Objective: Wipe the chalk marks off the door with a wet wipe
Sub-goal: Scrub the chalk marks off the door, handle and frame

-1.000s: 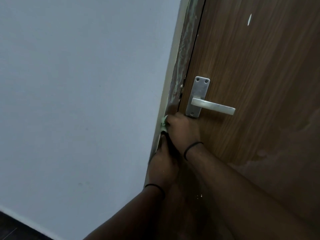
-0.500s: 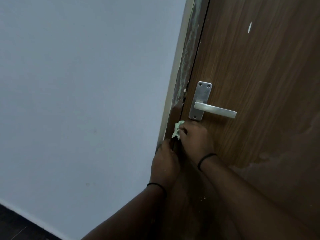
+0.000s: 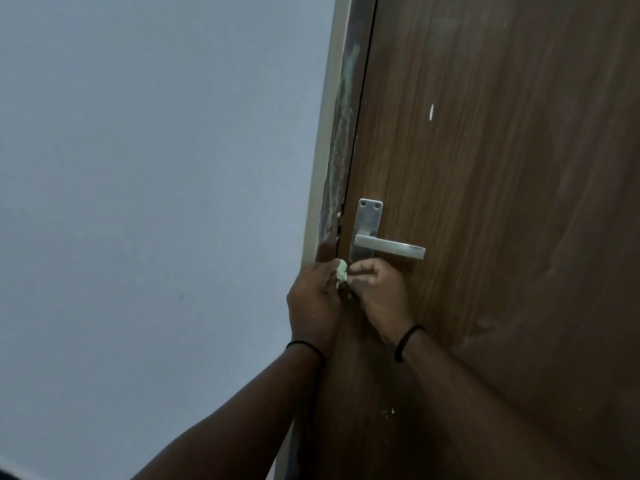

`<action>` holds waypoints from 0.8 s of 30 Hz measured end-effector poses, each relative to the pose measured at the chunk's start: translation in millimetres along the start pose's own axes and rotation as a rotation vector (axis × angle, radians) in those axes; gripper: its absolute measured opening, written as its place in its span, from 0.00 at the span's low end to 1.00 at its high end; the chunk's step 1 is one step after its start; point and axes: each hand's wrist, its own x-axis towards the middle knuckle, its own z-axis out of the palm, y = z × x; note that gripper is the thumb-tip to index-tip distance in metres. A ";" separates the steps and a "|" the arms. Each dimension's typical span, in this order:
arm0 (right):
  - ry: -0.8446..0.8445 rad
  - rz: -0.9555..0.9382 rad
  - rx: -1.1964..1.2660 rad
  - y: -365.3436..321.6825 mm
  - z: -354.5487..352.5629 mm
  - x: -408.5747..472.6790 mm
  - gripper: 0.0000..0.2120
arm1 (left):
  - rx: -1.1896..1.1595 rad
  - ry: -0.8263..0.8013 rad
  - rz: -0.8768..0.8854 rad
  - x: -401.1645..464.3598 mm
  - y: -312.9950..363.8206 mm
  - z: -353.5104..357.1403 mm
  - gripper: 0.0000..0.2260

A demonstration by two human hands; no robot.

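A brown wooden door (image 3: 485, 168) fills the right half of the view. Pale greenish chalk smears (image 3: 343, 133) run down the dark door frame beside it, above the handle. A small crumpled pale green wet wipe (image 3: 341, 271) sits between my two hands, just below the handle plate. My left hand (image 3: 313, 299) and my right hand (image 3: 377, 289) both pinch the wipe with curled fingers, close to the door's edge. A small white mark (image 3: 431, 111) shows higher on the door face.
A metal lever handle (image 3: 388, 249) on a plate sticks out right above my hands. A plain pale wall (image 3: 156, 202) covers the left side. White specks (image 3: 388, 412) dot the door lower down. Faint smudges (image 3: 491, 323) mark the door at the right.
My hands and the wipe have come off the frame edge; both hands now pinch the wipe between them. The view has tilted up, showing more of the frame.
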 end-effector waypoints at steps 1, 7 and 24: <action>0.049 -0.032 -0.116 1.7 -5.5 1.7 0.03 | 0.024 0.021 -0.003 6.1 1.4 2.5 0.09; 0.048 -0.050 -0.396 30.8 -61.4 9.7 0.07 | 0.115 -0.001 -0.036 29.2 -4.0 29.1 0.08; -0.156 -0.021 -0.365 50.1 -90.6 37.4 0.07 | 0.417 -0.106 0.041 -9.5 -34.2 78.1 0.29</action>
